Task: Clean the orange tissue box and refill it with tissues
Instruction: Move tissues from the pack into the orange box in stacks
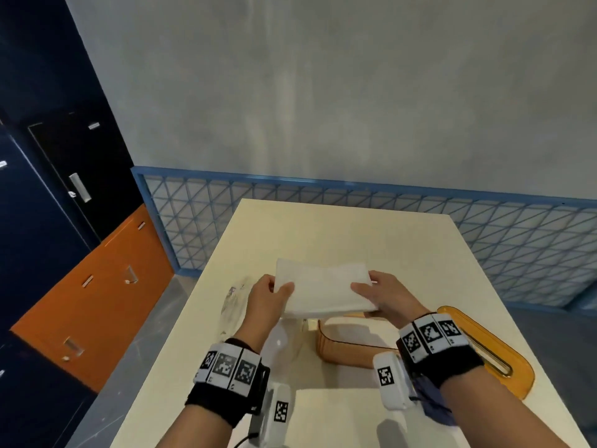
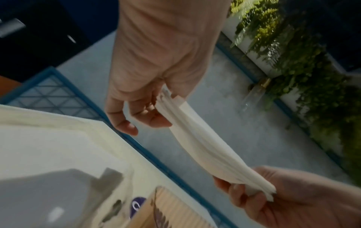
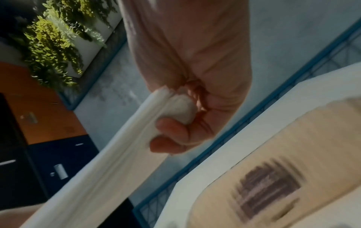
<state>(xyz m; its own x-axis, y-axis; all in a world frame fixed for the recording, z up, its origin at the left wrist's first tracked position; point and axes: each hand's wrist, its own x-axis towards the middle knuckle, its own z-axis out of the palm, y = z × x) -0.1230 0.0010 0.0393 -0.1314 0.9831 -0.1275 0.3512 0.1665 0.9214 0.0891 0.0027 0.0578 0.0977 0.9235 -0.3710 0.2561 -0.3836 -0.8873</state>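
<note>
A white stack of tissues [image 1: 323,287] hangs in the air above the table, sagging a little in the middle. My left hand [image 1: 280,291] pinches its left end, thumb on top. My right hand [image 1: 365,295] grips the right end. Just below stands the open orange tissue box [image 1: 345,350], with nothing visible inside. Its orange lid [image 1: 484,347] with a long slot lies flat to the right. The left wrist view shows the tissues [image 2: 205,146] stretched between my left hand [image 2: 154,111] and right hand [image 2: 252,191]. In the right wrist view my right hand [image 3: 175,123] holds the bunched end of the tissues [image 3: 109,162].
A crumpled clear plastic wrapper [image 1: 234,305] lies on the cream table [image 1: 339,227] left of the box. A purple cloth [image 1: 434,407] sits under my right wrist. A blue lattice fence [image 1: 517,240] runs behind the table, and orange and dark lockers [image 1: 97,286] stand at the left.
</note>
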